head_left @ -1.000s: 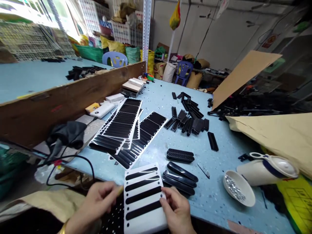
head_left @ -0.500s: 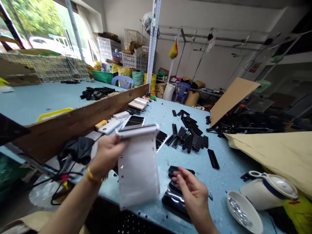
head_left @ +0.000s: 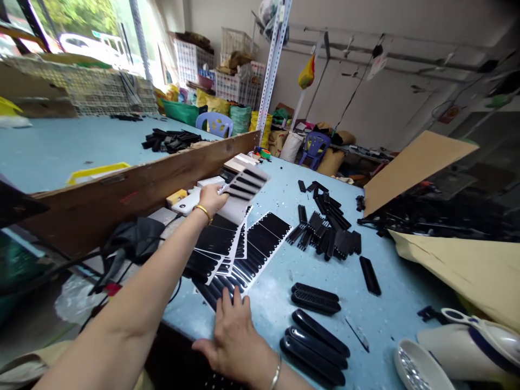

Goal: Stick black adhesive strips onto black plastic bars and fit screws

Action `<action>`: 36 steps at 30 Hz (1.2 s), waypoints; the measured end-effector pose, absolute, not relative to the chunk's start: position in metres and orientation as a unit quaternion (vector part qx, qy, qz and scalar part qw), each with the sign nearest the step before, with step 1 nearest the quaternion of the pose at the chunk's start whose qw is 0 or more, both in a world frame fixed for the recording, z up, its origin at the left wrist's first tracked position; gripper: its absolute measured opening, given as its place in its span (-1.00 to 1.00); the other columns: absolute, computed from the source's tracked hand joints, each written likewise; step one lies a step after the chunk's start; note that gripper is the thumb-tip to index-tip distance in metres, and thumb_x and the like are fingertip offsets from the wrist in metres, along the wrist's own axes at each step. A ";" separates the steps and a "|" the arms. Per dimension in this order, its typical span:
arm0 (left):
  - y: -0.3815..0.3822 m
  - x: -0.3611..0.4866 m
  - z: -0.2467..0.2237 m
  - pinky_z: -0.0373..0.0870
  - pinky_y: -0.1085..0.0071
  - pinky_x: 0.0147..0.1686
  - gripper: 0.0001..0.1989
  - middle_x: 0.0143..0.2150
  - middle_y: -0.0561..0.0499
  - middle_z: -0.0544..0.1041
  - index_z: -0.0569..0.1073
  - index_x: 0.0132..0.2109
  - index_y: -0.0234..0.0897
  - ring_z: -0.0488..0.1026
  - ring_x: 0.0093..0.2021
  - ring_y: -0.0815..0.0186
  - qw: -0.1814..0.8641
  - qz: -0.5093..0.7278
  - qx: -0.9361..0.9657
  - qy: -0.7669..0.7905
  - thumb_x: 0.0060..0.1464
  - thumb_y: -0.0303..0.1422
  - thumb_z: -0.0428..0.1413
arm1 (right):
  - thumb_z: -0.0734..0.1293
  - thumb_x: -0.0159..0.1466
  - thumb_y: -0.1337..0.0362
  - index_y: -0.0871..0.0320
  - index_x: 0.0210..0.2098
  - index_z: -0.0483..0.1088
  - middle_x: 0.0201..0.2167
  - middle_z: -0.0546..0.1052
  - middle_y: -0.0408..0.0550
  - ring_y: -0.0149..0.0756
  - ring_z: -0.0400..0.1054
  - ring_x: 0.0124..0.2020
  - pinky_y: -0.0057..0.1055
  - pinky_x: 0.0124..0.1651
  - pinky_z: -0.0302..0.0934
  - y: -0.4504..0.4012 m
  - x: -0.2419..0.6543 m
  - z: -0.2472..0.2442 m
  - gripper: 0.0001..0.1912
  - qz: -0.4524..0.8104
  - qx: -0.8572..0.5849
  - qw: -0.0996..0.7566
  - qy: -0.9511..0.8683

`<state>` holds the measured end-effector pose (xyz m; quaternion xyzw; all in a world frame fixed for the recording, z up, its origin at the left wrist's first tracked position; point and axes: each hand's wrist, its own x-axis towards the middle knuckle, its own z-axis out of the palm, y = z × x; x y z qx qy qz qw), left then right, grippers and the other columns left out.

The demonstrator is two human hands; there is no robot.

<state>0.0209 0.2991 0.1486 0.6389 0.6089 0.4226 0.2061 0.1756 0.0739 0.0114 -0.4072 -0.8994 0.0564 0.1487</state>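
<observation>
My left hand point(head_left: 214, 199) is closed on a sheet point(head_left: 247, 184) with black strips, held above the left side of the table. Beneath it lie several overlapping white-edged sheets of black strips point(head_left: 266, 238). My right hand point(head_left: 233, 330) rests with fingers spread at the lower edge of these sheets, near the table's front edge. To its right lie glossy black oblong pieces point(head_left: 312, 355) and a textured black pair point(head_left: 316, 298). A pile of small black parts point(head_left: 325, 227) sits farther back.
A wooden divider point(head_left: 154, 184) runs along the left. At the right are a white bowl of small metal pieces point(head_left: 418, 368), a lidded white pot point(head_left: 467, 346), brown paper point(head_left: 467, 265) and a thin tool point(head_left: 357, 336).
My left hand has moved forward with its sheet, which is now tilted with black strips showing. My right hand has gone left, from the glossy pieces to the stacked sheets. The view has shifted.
</observation>
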 end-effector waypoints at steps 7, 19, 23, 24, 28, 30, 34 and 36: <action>0.242 0.011 0.130 0.35 0.17 -0.02 -0.64 -0.13 -0.13 0.56 0.45 0.04 -0.40 0.47 -0.08 0.08 0.109 0.383 0.648 0.650 0.12 -0.33 0.16 | 0.32 0.24 0.05 0.30 -0.05 0.45 0.05 0.49 0.23 0.32 0.31 0.06 0.11 -0.10 0.27 0.040 0.212 -0.013 -0.55 0.029 -0.372 0.206 -0.905; 0.029 -0.014 0.022 0.34 0.51 -0.55 -0.76 -0.59 0.08 0.48 0.54 -0.24 -0.30 0.43 -0.61 0.35 0.062 0.358 0.667 0.651 0.17 -0.23 0.07 | 0.23 0.27 0.36 0.18 -0.15 0.43 -0.10 0.54 0.18 0.05 0.39 -0.02 -0.03 -0.03 0.24 0.051 0.222 -0.004 -0.81 0.078 -0.479 0.348 -0.802; 0.027 -0.011 0.011 0.42 0.20 -0.02 -0.67 -0.07 -0.20 0.60 0.46 0.07 -0.34 0.53 -0.05 0.06 -0.048 0.340 0.744 0.573 0.18 -0.40 0.04 | 0.39 0.16 -0.06 0.32 0.09 0.35 0.12 0.39 0.39 0.33 0.19 0.18 0.17 0.06 0.13 0.061 0.217 -0.003 -0.32 0.062 -0.504 0.220 -0.833; 0.029 -0.007 0.009 0.39 0.11 0.03 -0.65 -0.01 -0.22 0.57 0.45 0.09 -0.34 0.49 0.03 0.00 -0.053 0.321 0.761 0.561 0.17 -0.41 0.03 | 0.40 0.12 -0.14 0.33 0.08 0.36 0.14 0.37 0.41 0.36 0.16 0.19 0.18 0.05 0.13 0.063 0.215 -0.003 -0.25 0.065 -0.503 0.198 -0.839; 0.034 0.013 0.000 0.43 -0.05 -0.01 -0.67 0.04 -0.32 0.54 0.54 0.00 -0.33 0.43 0.10 -0.15 -0.009 0.297 0.773 0.560 0.13 -0.34 0.06 | 0.39 0.15 -0.13 0.29 -0.01 0.46 0.11 0.42 0.34 0.35 0.19 0.18 0.14 0.01 0.16 0.071 0.209 -0.005 -0.35 0.085 -0.525 0.158 -0.832; 0.038 0.020 -0.002 0.43 -0.01 0.01 -0.66 0.07 -0.31 0.52 0.55 0.00 -0.28 0.46 0.09 -0.11 0.081 0.340 0.731 0.585 0.12 -0.29 0.08 | 0.38 0.23 0.04 0.25 -0.06 0.49 0.10 0.45 0.26 0.30 0.23 0.16 0.09 -0.02 0.19 0.076 0.209 -0.003 -0.57 0.088 -0.533 0.151 -0.828; 0.050 0.023 0.018 0.48 0.16 -0.02 -0.54 0.04 -0.21 0.56 0.49 0.06 -0.27 0.51 0.02 0.01 0.352 0.478 0.525 0.610 0.02 -0.20 0.19 | 0.37 0.24 0.28 0.14 -0.19 0.53 -0.01 0.55 0.11 0.19 0.34 0.06 0.01 -0.07 0.25 0.083 0.215 0.005 -0.84 0.096 -0.553 0.166 -0.811; 0.053 0.021 0.034 0.53 0.28 -0.16 -0.46 -0.02 -0.20 0.59 0.45 0.09 -0.33 0.53 -0.02 0.05 0.461 0.541 0.389 0.586 -0.02 -0.19 0.25 | 0.37 0.22 0.31 0.11 -0.25 0.53 -0.10 0.58 0.05 0.08 0.41 -0.04 -0.06 -0.09 0.27 0.080 0.222 0.010 -0.89 0.102 -0.558 0.207 -0.797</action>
